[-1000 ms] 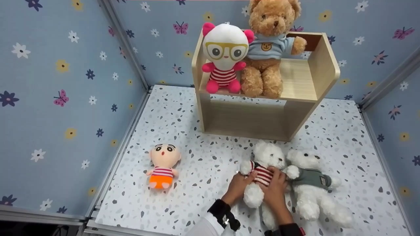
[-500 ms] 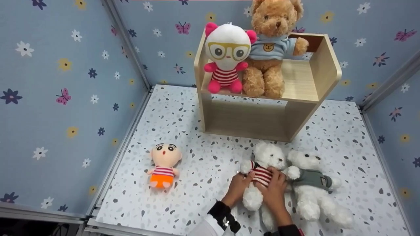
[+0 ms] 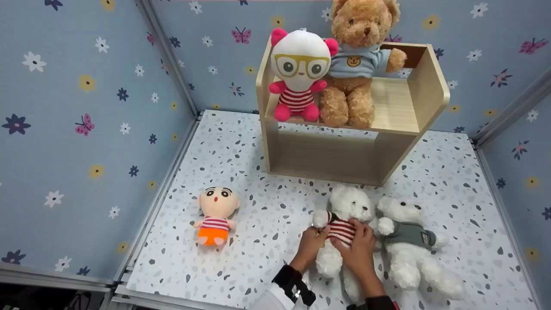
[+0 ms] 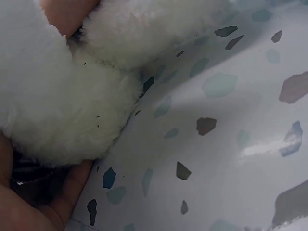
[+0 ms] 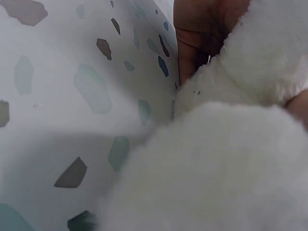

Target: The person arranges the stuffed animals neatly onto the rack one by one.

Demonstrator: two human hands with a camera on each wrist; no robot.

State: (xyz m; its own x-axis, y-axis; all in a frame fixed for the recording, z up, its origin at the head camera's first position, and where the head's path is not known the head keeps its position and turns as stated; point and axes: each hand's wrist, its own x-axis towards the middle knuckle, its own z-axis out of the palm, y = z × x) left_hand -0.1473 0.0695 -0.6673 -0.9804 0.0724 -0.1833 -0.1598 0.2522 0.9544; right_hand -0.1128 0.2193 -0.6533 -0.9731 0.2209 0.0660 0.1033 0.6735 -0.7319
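Observation:
A white teddy bear (image 3: 349,202) in a red-and-white striped shirt lies on its back at the front, between both hands. My left hand (image 3: 308,249) grips the bear's side below its arm, thumb on the shirt. Against the other side, my right hand (image 3: 360,252) holds the torso, its fingers over the shirt and its thumb near the hip. White fur (image 4: 72,115) fills much of the left wrist view, with fingers reaching under it at the lower left. In the right wrist view, a furry limb (image 5: 207,168) blocks part of the hands.
Close on the right lies another white bear (image 3: 409,237) in a green top. A doll (image 3: 214,217) in orange shorts lies left. Behind stands a wooden shelf (image 3: 325,155) bearing a pink-and-white plush (image 3: 300,71) and a brown teddy bear (image 3: 355,64). Patterned walls (image 3: 86,150) enclose the table.
The striped-shirt bear has shifted very slightly left in my hands, its head turned a little more upward. Both hands keep their hold. The head view has drifted slightly.

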